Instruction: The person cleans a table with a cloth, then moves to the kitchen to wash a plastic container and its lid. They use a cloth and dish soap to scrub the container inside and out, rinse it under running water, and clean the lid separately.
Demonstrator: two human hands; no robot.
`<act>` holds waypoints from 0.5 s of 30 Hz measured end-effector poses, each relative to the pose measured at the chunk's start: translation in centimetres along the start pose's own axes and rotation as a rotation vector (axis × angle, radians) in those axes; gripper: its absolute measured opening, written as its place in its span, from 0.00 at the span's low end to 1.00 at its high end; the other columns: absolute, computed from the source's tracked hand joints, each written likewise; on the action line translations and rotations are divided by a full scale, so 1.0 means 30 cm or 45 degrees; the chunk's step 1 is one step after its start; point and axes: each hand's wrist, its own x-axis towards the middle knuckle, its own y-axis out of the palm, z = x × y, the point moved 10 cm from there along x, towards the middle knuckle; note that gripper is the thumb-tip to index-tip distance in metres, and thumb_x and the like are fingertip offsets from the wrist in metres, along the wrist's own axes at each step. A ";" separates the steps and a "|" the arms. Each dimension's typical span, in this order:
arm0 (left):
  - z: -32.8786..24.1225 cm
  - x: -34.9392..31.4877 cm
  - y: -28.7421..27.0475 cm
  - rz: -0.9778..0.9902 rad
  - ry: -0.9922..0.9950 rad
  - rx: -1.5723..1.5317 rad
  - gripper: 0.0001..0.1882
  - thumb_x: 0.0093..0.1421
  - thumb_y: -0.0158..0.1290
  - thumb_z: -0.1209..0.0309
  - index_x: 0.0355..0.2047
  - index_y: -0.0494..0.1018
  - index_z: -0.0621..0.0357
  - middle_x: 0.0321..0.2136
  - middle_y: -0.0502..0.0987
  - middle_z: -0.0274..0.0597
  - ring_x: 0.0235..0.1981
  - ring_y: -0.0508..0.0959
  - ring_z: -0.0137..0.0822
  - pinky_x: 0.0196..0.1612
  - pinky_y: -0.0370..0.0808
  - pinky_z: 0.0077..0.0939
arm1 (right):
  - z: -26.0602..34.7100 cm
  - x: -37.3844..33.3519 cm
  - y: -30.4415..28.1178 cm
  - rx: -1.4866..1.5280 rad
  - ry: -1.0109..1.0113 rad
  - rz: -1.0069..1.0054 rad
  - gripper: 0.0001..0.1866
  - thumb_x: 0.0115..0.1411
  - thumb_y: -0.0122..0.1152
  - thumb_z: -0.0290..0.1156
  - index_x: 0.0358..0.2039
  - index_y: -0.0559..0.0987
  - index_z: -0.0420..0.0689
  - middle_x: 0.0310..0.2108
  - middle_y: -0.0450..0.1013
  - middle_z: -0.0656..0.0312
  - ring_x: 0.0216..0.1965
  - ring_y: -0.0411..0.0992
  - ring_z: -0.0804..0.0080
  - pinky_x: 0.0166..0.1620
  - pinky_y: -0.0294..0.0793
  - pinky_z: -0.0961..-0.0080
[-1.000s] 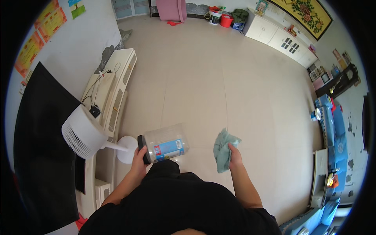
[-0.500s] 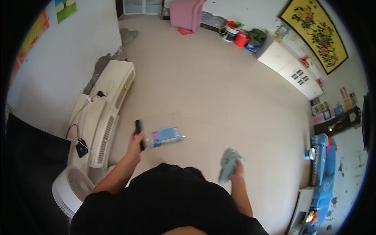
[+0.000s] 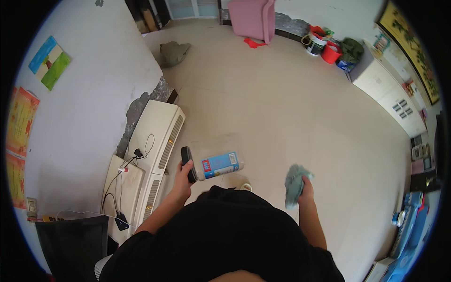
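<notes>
My left hand (image 3: 182,181) is closed round the black lid end of a large clear plastic jar (image 3: 223,164). The jar lies on its side in the air, its lid to the left and a blue label with a red patch facing up. Its see-through walls let the floor show behind. A crumpled grey-green cloth (image 3: 295,184) hangs in my right hand (image 3: 306,191), with the fingers wrapped on its right side. The two hands are apart, in front of my black shirt.
On the left a low white cabinet (image 3: 157,122) carries cables and a black power strip (image 3: 121,221); a black chair (image 3: 70,244) stands nearer. Far off are a pink armchair (image 3: 253,21), a red bucket (image 3: 331,52) and a white sideboard (image 3: 387,89). A blue sofa (image 3: 408,235) is at right.
My view has swung to the left, so the room shifts rightward in the picture. A light-coloured shoe now shows below the jar. Both hands keep their holds.
</notes>
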 end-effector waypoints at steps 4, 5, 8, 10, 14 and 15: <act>-0.121 0.227 0.024 -0.159 0.081 -0.069 0.32 0.55 0.53 0.59 0.56 0.55 0.55 0.45 0.68 0.40 0.44 0.70 0.33 0.45 0.69 0.33 | 0.192 0.253 0.643 -0.229 0.033 0.290 0.20 0.62 0.44 0.36 0.52 0.65 0.40 0.47 0.69 0.55 0.46 0.69 0.59 0.50 0.69 0.62; -0.136 0.292 0.013 -0.200 0.079 -0.101 0.31 0.55 0.53 0.59 0.55 0.55 0.54 0.45 0.68 0.39 0.44 0.70 0.33 0.45 0.69 0.34 | 0.203 0.308 0.788 -0.269 0.071 0.383 0.20 0.62 0.44 0.36 0.52 0.64 0.40 0.47 0.68 0.55 0.46 0.69 0.60 0.49 0.69 0.63; -0.168 0.509 0.015 -0.184 0.072 -0.236 0.26 0.59 0.46 0.56 0.55 0.58 0.52 0.48 0.68 0.40 0.48 0.69 0.36 0.50 0.66 0.39 | 0.247 0.470 1.143 -0.305 0.082 0.512 0.21 0.60 0.48 0.34 0.53 0.64 0.40 0.47 0.68 0.56 0.46 0.68 0.60 0.47 0.70 0.64; -0.205 0.703 0.038 -0.158 -0.004 -0.318 0.24 0.62 0.41 0.54 0.55 0.60 0.51 0.51 0.67 0.41 0.51 0.68 0.38 0.53 0.64 0.40 | 0.253 0.611 1.296 -0.393 0.064 0.455 0.21 0.60 0.47 0.35 0.52 0.64 0.40 0.47 0.68 0.56 0.46 0.69 0.60 0.49 0.69 0.63; -0.366 1.052 0.138 -0.134 -0.027 -0.343 0.23 0.61 0.42 0.55 0.54 0.60 0.52 0.49 0.69 0.40 0.51 0.68 0.38 0.52 0.65 0.41 | 0.295 0.880 1.412 -0.410 0.068 0.278 0.21 0.60 0.47 0.36 0.52 0.65 0.41 0.47 0.69 0.55 0.47 0.68 0.58 0.49 0.69 0.60; -0.470 1.141 0.195 -0.164 -0.015 -0.225 0.23 0.61 0.43 0.56 0.53 0.59 0.51 0.48 0.69 0.40 0.50 0.69 0.38 0.51 0.66 0.41 | 0.334 0.954 1.429 -0.396 0.063 0.220 0.21 0.60 0.47 0.36 0.52 0.65 0.41 0.47 0.69 0.55 0.47 0.68 0.58 0.49 0.69 0.60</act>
